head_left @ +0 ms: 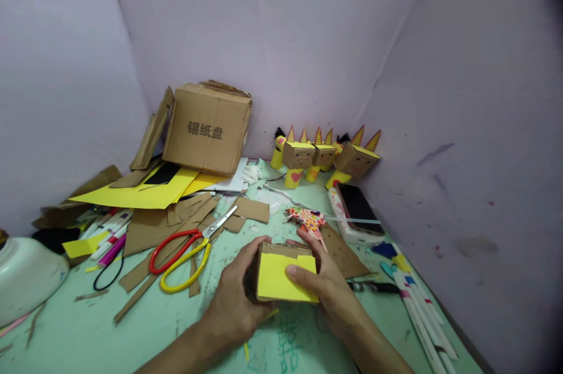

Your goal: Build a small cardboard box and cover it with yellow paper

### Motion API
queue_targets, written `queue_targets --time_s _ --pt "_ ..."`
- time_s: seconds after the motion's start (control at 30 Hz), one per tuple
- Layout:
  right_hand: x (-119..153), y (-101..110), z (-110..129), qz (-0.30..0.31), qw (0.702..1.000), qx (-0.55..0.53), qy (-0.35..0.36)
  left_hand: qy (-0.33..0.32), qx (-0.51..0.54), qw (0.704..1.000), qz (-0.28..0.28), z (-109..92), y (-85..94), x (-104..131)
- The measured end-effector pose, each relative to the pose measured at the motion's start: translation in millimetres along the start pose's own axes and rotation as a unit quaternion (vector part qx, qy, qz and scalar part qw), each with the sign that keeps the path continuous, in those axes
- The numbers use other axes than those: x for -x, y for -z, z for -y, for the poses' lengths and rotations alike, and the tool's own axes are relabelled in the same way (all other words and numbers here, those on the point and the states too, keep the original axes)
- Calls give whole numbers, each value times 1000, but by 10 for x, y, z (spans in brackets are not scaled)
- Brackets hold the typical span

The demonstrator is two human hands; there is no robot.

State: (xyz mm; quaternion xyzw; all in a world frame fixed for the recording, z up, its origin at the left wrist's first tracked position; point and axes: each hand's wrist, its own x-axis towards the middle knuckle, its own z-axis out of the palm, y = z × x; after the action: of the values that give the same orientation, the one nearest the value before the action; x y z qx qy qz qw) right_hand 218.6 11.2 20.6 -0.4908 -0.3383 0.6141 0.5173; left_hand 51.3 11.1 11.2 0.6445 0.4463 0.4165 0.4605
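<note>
A small cardboard box (278, 288) with yellow paper on its near face is held up between both hands, just above the green table. My left hand (233, 295) wraps round the box's left side, its fingers partly hidden behind. My right hand (328, 280) grips the right side, with the thumb lying on the yellow paper. A strip of bare brown cardboard shows along the box's top edge. Left of the hands lie scissors (199, 248) with one red and one yellow handle loop, blades apart. Behind the box is a piece of colourful patterned paper (308, 220).
At the back left a large cardboard box (209, 128) leans over yellow sheets (136, 195). Cardboard figures with pointed ears (303, 157) stand by the back wall. At right are a phone (358, 207) and several white markers (422, 309). Cardboard scraps (152, 227) lie left.
</note>
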Motion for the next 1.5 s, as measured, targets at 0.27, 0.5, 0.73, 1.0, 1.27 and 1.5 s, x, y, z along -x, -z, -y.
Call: queue_targets --time_s 0.27,0.5,0.73,1.0,1.27,1.5 --pt "-73 61 160 44 988 -143 -45 34 132 991 -10 -50 79 -101" --pt "-123 74 79 28 992 -118 -36 60 185 978 -77 -82 65 -106" --pt "-97 58 24 9 994 -104 -35 37 66 995 -62 -38 10 -79" --pt "-85 35 -32 12 999 -50 1 1 8 1000 -2 0 25 -90" --pt "-69 41 -11 36 999 -37 7 0 70 997 35 28 94 -90" --pt "-113 83 -81 5 975 100 196 124 314 941 -9 114 165 -187"
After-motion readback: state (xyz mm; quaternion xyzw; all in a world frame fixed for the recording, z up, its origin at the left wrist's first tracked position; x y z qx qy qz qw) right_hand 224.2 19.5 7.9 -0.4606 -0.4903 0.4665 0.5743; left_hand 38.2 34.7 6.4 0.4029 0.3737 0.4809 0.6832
